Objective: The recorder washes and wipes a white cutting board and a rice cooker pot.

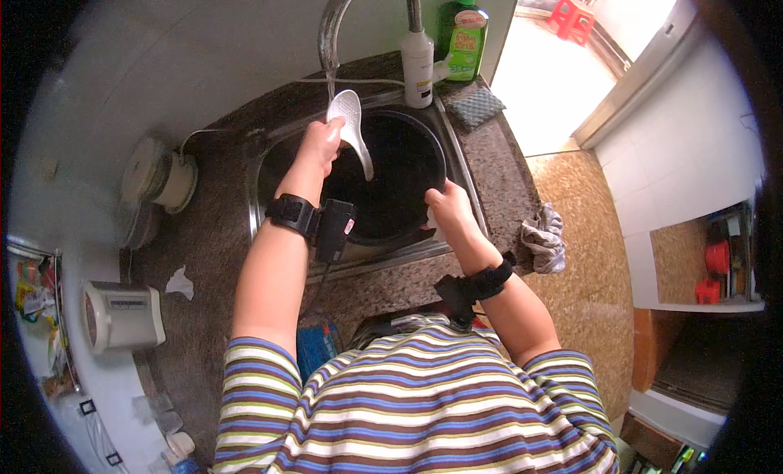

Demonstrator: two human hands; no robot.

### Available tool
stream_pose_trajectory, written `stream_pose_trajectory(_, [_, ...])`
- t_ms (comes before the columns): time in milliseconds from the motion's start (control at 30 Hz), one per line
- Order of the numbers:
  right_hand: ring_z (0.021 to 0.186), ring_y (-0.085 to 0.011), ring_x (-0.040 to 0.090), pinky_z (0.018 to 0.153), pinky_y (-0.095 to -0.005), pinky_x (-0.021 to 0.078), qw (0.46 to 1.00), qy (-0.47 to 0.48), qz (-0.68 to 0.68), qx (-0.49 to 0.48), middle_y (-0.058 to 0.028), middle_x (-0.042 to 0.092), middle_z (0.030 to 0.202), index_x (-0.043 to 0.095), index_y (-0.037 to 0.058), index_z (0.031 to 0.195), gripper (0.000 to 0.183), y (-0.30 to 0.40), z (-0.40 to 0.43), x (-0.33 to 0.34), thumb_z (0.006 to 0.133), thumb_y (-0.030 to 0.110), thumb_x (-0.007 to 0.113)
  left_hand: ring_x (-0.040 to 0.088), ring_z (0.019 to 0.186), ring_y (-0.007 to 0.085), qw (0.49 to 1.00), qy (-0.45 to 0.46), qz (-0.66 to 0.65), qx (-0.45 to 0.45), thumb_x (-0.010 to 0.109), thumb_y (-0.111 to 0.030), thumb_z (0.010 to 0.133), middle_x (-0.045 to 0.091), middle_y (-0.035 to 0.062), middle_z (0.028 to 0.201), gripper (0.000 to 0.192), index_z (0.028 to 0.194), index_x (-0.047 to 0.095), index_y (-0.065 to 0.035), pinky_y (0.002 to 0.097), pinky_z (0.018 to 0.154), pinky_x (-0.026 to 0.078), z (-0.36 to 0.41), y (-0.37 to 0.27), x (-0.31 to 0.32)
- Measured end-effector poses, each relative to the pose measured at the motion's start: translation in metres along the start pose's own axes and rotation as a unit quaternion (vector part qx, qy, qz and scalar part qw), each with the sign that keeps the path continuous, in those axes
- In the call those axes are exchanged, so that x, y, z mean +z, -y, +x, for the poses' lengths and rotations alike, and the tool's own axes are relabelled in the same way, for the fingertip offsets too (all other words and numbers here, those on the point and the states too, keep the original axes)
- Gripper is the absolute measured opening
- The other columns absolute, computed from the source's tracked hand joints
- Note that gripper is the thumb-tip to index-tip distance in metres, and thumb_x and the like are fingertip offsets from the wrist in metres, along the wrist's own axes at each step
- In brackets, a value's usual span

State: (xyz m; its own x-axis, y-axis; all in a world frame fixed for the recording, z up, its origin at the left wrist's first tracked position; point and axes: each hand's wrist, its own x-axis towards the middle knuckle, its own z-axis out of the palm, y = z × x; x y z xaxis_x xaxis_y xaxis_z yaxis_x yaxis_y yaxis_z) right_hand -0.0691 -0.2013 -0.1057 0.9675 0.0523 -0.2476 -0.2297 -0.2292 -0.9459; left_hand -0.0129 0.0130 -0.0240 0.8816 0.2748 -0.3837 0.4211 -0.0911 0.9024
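My left hand (318, 145) grips a white plastic rice paddle (350, 114) with a dimpled blade. Its blade is beside a thin stream of water from the curved metal faucet (327, 34); whether the water hits it, I cannot tell. The paddle's handle end hangs over a large round black pot (397, 150) sitting in the stainless steel sink (463, 159). On the near right side, my right hand (456, 212) holds the pot's rim. A small pale thing under that hand is mostly hidden.
Behind the sink stand a white bottle (418, 70) and a green dish soap bottle (468, 43). A scouring sponge (478, 106) and a crumpled cloth (544, 238) lie at right. To the left are a white electric appliance (125, 316) and a scrap of white paper (180, 283).
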Motion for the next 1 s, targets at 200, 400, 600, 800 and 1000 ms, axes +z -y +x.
stream_pose_trajectory(200, [0.065,-0.0252,0.055,0.060,-0.0334,0.0422,1.000,0.001,0.014,0.028,-0.0158,0.056,0.069,0.049,-0.0004,0.090,0.029,0.000,0.000,-0.003,0.066,0.016,0.048,0.054,0.071,0.0199,0.997,0.023,-0.064,0.024,0.046,-0.017,0.077,0.054,0.0088,0.084,0.023,0.095,0.047,-0.0029,0.0355,0.066,0.042,-0.016,-0.004,0.000])
stream_pose_trajectory(400, [0.051,-0.0180,0.052,0.049,-0.0300,0.0411,0.999,0.012,0.026,0.019,-0.0097,0.053,0.058,0.049,0.0000,0.087,0.025,0.021,-0.002,-0.012,0.066,0.014,0.047,0.053,0.069,0.0237,0.989,0.018,-0.136,0.052,0.045,-0.015,0.075,0.052,0.0153,0.082,0.028,0.092,0.047,0.0083,0.0331,0.061,0.046,-0.014,-0.002,-0.002])
stream_pose_trajectory(600, [0.063,-0.0229,0.053,0.059,-0.0312,0.0418,1.000,0.010,0.002,-0.004,-0.0150,0.055,0.070,0.045,-0.0062,0.099,0.039,0.026,0.001,-0.022,0.066,0.014,0.047,0.054,0.068,0.0244,0.977,-0.003,-0.204,0.069,0.043,-0.014,0.076,0.052,0.0166,0.081,0.029,0.090,0.045,0.0109,0.0343,0.061,0.048,-0.019,-0.012,-0.003])
stream_pose_trajectory(800, [0.065,-0.0203,0.052,0.060,-0.0295,0.0415,0.999,0.007,0.041,0.030,-0.0134,0.055,0.073,0.047,-0.0043,0.094,0.032,0.043,-0.006,-0.021,0.067,0.012,0.045,0.054,0.071,0.0246,0.985,0.030,-0.159,0.059,0.043,-0.008,0.077,0.052,0.0163,0.084,0.024,0.094,0.044,0.0087,0.0328,0.058,0.050,-0.017,-0.008,0.002])
stream_pose_trajectory(1000, [0.068,-0.0121,0.049,0.060,-0.0250,0.0400,0.999,0.011,0.025,0.027,-0.0083,0.056,0.076,0.050,-0.0041,0.090,0.026,0.048,-0.022,-0.026,0.068,0.008,0.046,0.055,0.056,0.0192,0.989,-0.071,-0.053,0.116,0.054,-0.016,0.071,0.056,0.0113,0.068,0.024,0.084,0.053,0.0049,0.0278,0.048,0.044,-0.007,0.008,0.021])
